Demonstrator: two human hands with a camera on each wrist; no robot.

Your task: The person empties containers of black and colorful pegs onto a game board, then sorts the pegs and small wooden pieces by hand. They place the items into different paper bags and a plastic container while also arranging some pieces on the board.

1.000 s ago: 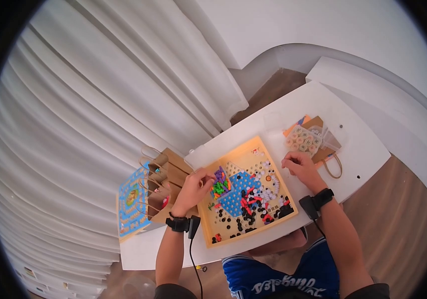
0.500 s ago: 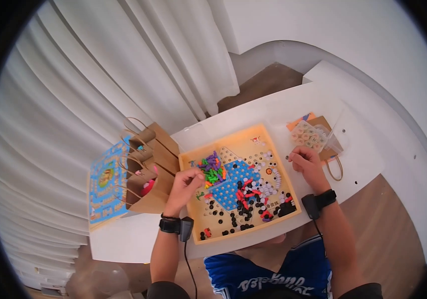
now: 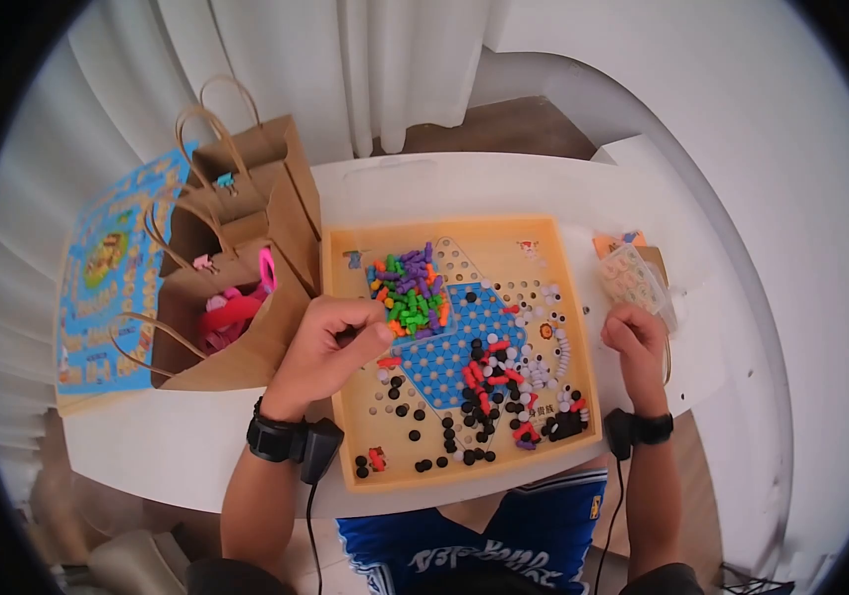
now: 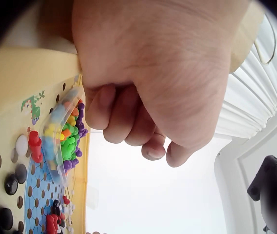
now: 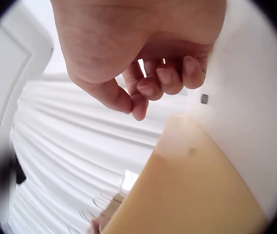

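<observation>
A shallow wooden game board (image 3: 474,477) with a blue star pattern lies on the table. Its upper left bears a clear container (image 4: 54,146) full of green, purple and orange pegs (image 3: 413,297). Black pieces (image 3: 449,434), white pieces (image 3: 536,372) and red pegs (image 3: 479,377) are scattered across the lower half. My left hand (image 3: 330,347) hovers over the board's left edge beside the container, fingers loosely curled with nothing in them. Past the right edge is my right hand (image 3: 638,347). In the right wrist view its thumb and bent fingers (image 5: 165,80) hold nothing.
Brown paper bags (image 3: 291,188) with handles stand left of the board, one with pink and red items (image 3: 229,312) inside. Behind them leans a blue printed board (image 3: 107,258). A clear box (image 3: 633,278) of round pieces sits at the right on the white table (image 3: 186,466).
The head view has turned and moved closer, so the bags and board look larger. Both hands stay on either side of the board, still loosely curled.
</observation>
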